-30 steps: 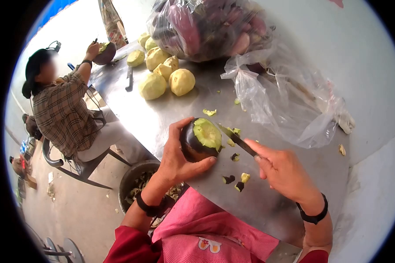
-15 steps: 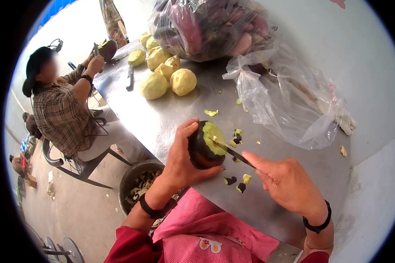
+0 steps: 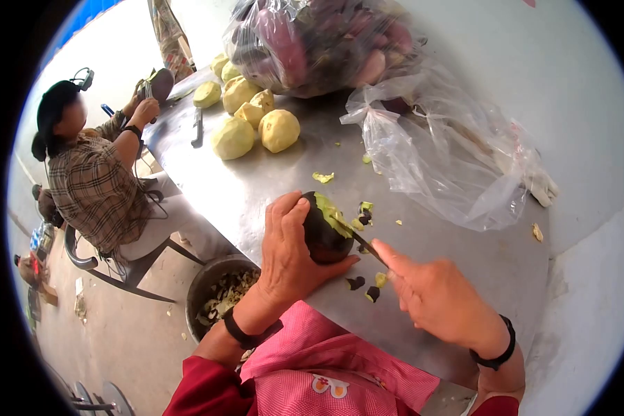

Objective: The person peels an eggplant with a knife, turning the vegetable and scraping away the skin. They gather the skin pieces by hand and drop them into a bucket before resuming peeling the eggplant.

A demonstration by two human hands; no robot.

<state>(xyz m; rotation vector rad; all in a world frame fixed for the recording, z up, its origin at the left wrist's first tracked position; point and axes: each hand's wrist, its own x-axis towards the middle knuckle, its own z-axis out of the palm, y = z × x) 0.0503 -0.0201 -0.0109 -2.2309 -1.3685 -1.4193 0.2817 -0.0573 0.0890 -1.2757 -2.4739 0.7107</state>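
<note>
Two hands work over a steel desk (image 3: 256,187). The left hand (image 3: 288,253) has its grip closed around a dark purple eggplant (image 3: 324,232), with the fingers over the top of it and the thumb under it, so the eggplant is held just above the desk edge. Part of its skin is cut away and pale green flesh shows on the side facing the right hand (image 3: 433,295). The right hand grips a small knife (image 3: 362,241); the blade lies against the peeled part of the eggplant.

Just below the blade, between the two hands, some peel scraps (image 3: 371,288) lie on the desk. Beyond the left hand, well apart, is a group of peeled pale eggplants (image 3: 256,121), and behind them a clear bag of purple eggplants (image 3: 319,41). An empty-looking plastic bag (image 3: 444,152) lies beyond the right hand. Under the left wrist stands a bucket (image 3: 218,295) with peelings inside.

At the far end another person (image 3: 93,180) in a checked shirt sits and holds an eggplant. No writing can be read anywhere.
</note>
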